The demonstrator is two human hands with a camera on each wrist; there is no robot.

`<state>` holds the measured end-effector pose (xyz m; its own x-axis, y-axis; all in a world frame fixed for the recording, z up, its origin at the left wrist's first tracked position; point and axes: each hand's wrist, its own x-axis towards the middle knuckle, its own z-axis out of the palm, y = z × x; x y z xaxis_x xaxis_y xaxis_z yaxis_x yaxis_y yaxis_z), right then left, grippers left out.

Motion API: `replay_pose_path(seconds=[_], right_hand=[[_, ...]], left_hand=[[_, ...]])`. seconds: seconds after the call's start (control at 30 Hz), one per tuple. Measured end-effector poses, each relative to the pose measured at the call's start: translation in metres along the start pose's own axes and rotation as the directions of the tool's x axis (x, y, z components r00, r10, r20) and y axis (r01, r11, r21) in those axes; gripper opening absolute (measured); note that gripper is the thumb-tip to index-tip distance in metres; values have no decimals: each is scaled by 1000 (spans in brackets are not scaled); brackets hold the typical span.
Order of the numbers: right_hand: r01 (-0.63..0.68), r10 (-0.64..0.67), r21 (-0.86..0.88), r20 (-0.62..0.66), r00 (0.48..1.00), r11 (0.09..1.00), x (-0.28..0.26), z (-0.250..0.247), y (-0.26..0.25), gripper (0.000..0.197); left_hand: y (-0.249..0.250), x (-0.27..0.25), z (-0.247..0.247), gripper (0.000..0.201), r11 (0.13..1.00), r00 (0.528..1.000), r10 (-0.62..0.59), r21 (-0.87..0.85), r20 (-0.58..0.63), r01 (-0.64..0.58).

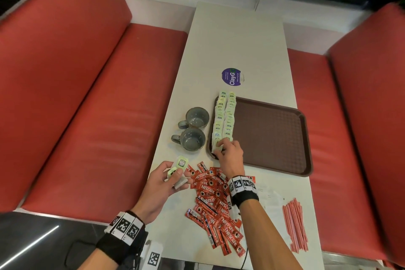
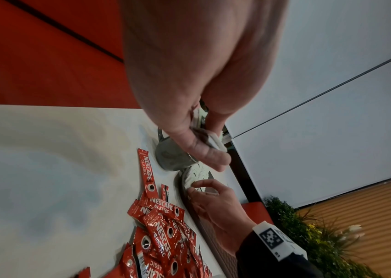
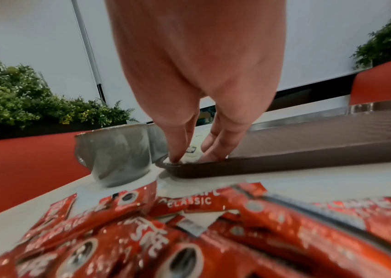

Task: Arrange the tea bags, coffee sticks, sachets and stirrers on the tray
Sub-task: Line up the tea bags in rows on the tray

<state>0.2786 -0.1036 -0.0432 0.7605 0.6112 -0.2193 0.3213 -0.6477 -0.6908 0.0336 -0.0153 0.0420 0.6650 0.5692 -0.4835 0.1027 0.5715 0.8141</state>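
Note:
A brown tray (image 1: 271, 136) lies on the white table, with two rows of green tea bags (image 1: 225, 116) along its left edge. My right hand (image 1: 220, 149) is at the near end of those rows and pinches a tea bag (image 3: 193, 150) between thumb and fingers, its fingertips down on the tray (image 3: 308, 143). Left of the tray's near corner, above the table, my left hand (image 1: 175, 174) grips a small stack of tea bags (image 1: 182, 163) between thumb and fingers (image 2: 209, 148). A heap of red coffee sticks (image 1: 214, 199) lies under my right wrist. Red stirrers (image 1: 295, 226) lie at the right.
Two grey cups (image 1: 196, 117) (image 1: 192, 141) stand just left of the tray, close to the tea bag rows. A round purple sticker (image 1: 232, 77) is on the table beyond the tray. Red benches (image 1: 87, 105) flank the table. Pale sachets (image 1: 269, 195) lie faintly near the stirrers.

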Motion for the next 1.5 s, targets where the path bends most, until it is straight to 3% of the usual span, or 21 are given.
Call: replay_pose_path(seconds=[0.43,0.87,1.03,1.13,1.5], right_hand=[[12,-14,-45,-46,999,999,3,9,-4,15],[63,-61,18,-103,993,998,-6,11,2,12],[-84,97,55,-317,944,995,-3,-5,9,10],[-175,194,87,-324,926,981,3,-11,14,21],[-94,59,-100,-313,948,990,20,-5,20,9]], left_hand=[[0,2,2,27,1000,1000,2,1,11,-2],[1,3,0,30,1000,1000,4,30,10,-5],[2,5,2,30,999,1000,7,34,13,-8],[2,6,2,30,999,1000,6,40,12,-7],[4,9,7,25,998,997,-66,14,45,66]])
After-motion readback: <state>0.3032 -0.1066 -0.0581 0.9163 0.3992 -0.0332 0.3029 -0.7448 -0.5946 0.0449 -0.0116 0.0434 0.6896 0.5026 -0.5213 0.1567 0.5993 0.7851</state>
